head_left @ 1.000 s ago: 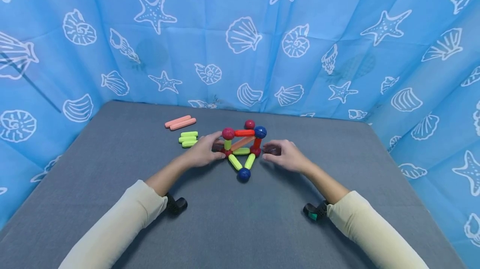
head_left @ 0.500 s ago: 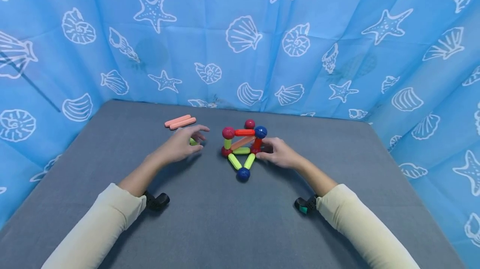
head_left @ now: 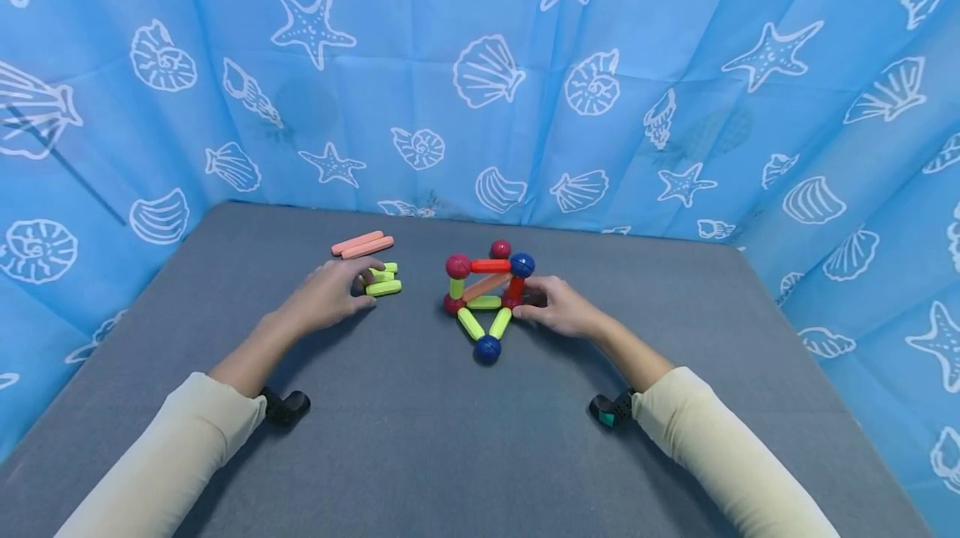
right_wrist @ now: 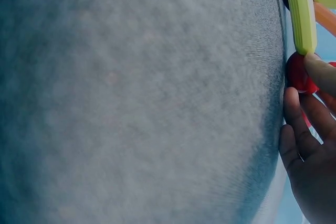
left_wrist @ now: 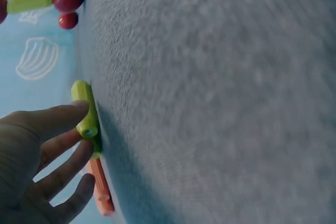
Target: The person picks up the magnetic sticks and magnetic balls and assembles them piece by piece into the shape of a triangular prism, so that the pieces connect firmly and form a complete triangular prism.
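A structure of magnetic rods and balls (head_left: pixel 491 266) stands at the table's middle, with a triangle of yellow-green rods at its base. My right hand (head_left: pixel 566 307) holds it at its right lower corner; in the right wrist view the thumb and fingers are around a red ball (right_wrist: pixel 298 71) below a yellow-green rod (right_wrist: pixel 303 19). My left hand (head_left: pixel 324 296) is over several loose yellow-green rods (head_left: pixel 385 289), fingers apart and loosely bent. In the left wrist view its thumb is in front of the nearest rod (left_wrist: pixel 81 90); whether it touches cannot be told.
Two salmon rods (head_left: pixel 367 247) lie side by side behind the yellow-green ones. A red ball (head_left: pixel 500 248) shows at the structure's rear. The grey table (head_left: pixel 480 438) ends at a blue shell-patterned curtain (head_left: pixel 420 104).
My left hand has left the structure's left side and moved left to the loose yellow-green rods. My right hand has come in from beside the structure to its right lower corner.
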Demonstrator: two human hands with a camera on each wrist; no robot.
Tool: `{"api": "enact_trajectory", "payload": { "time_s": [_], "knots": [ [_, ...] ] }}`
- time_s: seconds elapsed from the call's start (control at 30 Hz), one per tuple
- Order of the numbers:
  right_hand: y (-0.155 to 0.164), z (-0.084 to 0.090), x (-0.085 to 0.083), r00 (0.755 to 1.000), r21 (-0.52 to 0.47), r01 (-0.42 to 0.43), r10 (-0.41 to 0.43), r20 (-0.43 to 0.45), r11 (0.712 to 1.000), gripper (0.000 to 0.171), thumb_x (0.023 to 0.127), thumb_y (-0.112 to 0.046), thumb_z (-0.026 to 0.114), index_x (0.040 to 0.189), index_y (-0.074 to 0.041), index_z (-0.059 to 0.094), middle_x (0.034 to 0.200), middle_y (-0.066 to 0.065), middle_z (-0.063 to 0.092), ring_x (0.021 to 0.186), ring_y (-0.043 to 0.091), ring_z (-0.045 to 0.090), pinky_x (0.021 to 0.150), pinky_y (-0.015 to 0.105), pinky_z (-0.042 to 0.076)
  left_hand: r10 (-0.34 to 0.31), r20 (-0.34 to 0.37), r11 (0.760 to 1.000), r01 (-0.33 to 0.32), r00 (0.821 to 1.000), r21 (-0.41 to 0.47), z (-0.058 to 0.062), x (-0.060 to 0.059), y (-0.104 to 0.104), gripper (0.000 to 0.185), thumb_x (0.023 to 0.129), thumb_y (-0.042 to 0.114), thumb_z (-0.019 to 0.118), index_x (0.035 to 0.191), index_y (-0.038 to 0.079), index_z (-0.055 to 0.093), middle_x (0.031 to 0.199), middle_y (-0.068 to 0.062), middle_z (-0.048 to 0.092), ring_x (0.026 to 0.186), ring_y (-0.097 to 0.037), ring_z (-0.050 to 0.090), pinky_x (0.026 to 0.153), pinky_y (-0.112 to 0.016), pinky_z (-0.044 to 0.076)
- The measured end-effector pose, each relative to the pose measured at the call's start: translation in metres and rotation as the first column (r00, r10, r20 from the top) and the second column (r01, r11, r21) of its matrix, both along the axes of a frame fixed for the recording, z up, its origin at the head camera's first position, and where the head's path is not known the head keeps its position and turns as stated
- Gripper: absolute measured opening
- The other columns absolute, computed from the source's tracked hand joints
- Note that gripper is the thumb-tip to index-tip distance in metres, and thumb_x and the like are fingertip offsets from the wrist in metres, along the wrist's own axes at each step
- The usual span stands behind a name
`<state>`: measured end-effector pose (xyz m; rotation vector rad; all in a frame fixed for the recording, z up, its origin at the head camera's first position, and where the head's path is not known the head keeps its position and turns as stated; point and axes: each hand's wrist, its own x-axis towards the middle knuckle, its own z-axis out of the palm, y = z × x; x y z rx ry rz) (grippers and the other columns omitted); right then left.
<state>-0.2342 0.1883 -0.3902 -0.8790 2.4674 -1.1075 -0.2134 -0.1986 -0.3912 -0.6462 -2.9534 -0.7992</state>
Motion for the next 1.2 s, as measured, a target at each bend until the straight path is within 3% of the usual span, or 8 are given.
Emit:
{"api": "enact_trajectory", "payload": {
  "time_s": [0.13, 0.33, 0.47, 0.63, 0.73, 0.93, 1.07, 1.2],
  "knots": [
    [-0.003, 0.004, 0.003, 1.000, 0.000, 0.001, -0.001, 0.000, 1.000, 0.037, 0.094, -0.012, 0.068, 0.127, 0.003, 0.061, 0.123, 0.018, 0.065, 0.119, 0.034, 0.060, 0.103, 0.053, 0.044, 0.003, -0.007, 1.000, -0.003, 1.000, -0.021, -0.001, 0.001, 0.007, 0.051, 0.082, 0.007, 0.081, 0.130, 0.006, 0.062, 0.103, -0.009, 0.072, 0.095, -0.024, 0.067, 0.083, -0.052, 0.050],
    [-0.003, -0.001, 0.000, 1.000, 0.036, 0.014, -0.014, -0.019, 0.999, 0.035, 0.094, -0.014, 0.069, 0.126, -0.001, 0.062, 0.122, 0.013, 0.067, 0.117, 0.029, 0.061, 0.102, 0.049, 0.046, -0.039, 0.000, 0.995, 0.039, 0.999, 0.089, -0.005, 0.000, 0.009, 0.050, 0.082, -0.003, 0.076, 0.129, 0.000, 0.060, 0.106, -0.014, 0.072, 0.095, -0.025, 0.069, 0.084, -0.049, 0.053],
    [-0.004, -0.001, -0.001, 1.000, 0.042, 0.017, -0.016, -0.018, 0.999, 0.035, 0.093, -0.013, 0.069, 0.126, -0.002, 0.062, 0.122, 0.012, 0.066, 0.117, 0.027, 0.061, 0.102, 0.048, 0.046, -0.074, 0.057, 0.985, 0.064, 0.996, 0.161, -0.006, 0.003, 0.008, 0.045, 0.084, -0.005, 0.074, 0.127, -0.001, 0.062, 0.107, -0.014, 0.071, 0.096, -0.025, 0.069, 0.085, -0.046, 0.055],
    [-0.003, 0.001, 0.000, 1.000, 0.036, 0.019, -0.019, -0.007, 0.999, 0.035, 0.093, -0.013, 0.068, 0.126, -0.002, 0.062, 0.121, 0.011, 0.067, 0.116, 0.027, 0.062, 0.101, 0.048, 0.047, -0.127, 0.121, 0.964, 0.094, 0.985, 0.249, -0.006, 0.016, 0.014, 0.034, 0.088, -0.001, 0.072, 0.121, 0.000, 0.068, 0.110, -0.010, 0.070, 0.098, -0.022, 0.067, 0.086, -0.042, 0.055],
    [-0.002, 0.002, 0.000, 1.000, 0.034, 0.016, -0.016, -0.007, 0.999, 0.036, 0.094, -0.013, 0.068, 0.127, -0.001, 0.062, 0.121, 0.012, 0.067, 0.116, 0.028, 0.062, 0.101, 0.049, 0.046, -0.160, 0.153, 0.941, 0.104, 0.975, 0.321, -0.006, 0.026, 0.025, 0.028, 0.089, 0.001, 0.071, 0.118, 0.002, 0.070, 0.111, -0.010, 0.071, 0.099, -0.020, 0.068, 0.086, -0.039, 0.056],
    [-0.001, 0.001, -0.001, 1.000, 0.025, 0.019, -0.020, 0.002, 0.999, 0.035, 0.094, -0.013, 0.068, 0.127, -0.003, 0.062, 0.122, 0.011, 0.067, 0.116, 0.027, 0.062, 0.102, 0.048, 0.046, -0.272, 0.206, 0.862, 0.143, 0.940, 0.487, -0.004, 0.038, 0.053, 0.033, 0.093, 0.001, 0.067, 0.126, -0.003, 0.064, 0.122, -0.018, 0.066, 0.105, -0.025, 0.068, 0.085, -0.032, 0.056],
    [-0.001, 0.000, -0.001, 1.000, 0.030, 0.021, -0.021, 0.001, 0.999, 0.037, 0.094, -0.013, 0.068, 0.128, -0.002, 0.061, 0.122, 0.012, 0.067, 0.117, 0.027, 0.061, 0.102, 0.049, 0.045, -0.328, 0.163, 0.856, 0.220, 0.931, 0.467, -0.004, 0.041, 0.069, 0.040, 0.096, 0.002, 0.063, 0.136, -0.002, 0.058, 0.130, -0.019, 0.062, 0.109, -0.025, 0.066, 0.091, -0.034, 0.054],
    [-0.001, 0.000, 0.000, 1.000, 0.034, 0.024, -0.024, 0.004, 0.999, 0.037, 0.094, -0.013, 0.068, 0.129, -0.002, 0.061, 0.123, 0.012, 0.066, 0.117, 0.027, 0.061, 0.103, 0.050, 0.044, -0.341, 0.148, 0.862, 0.246, 0.929, 0.442, -0.003, 0.043, 0.081, 0.035, 0.097, 0.001, 0.061, 0.132, 0.001, 0.061, 0.126, -0.013, 0.064, 0.107, -0.021, 0.064, 0.093, -0.036, 0.053]
  ]
}}
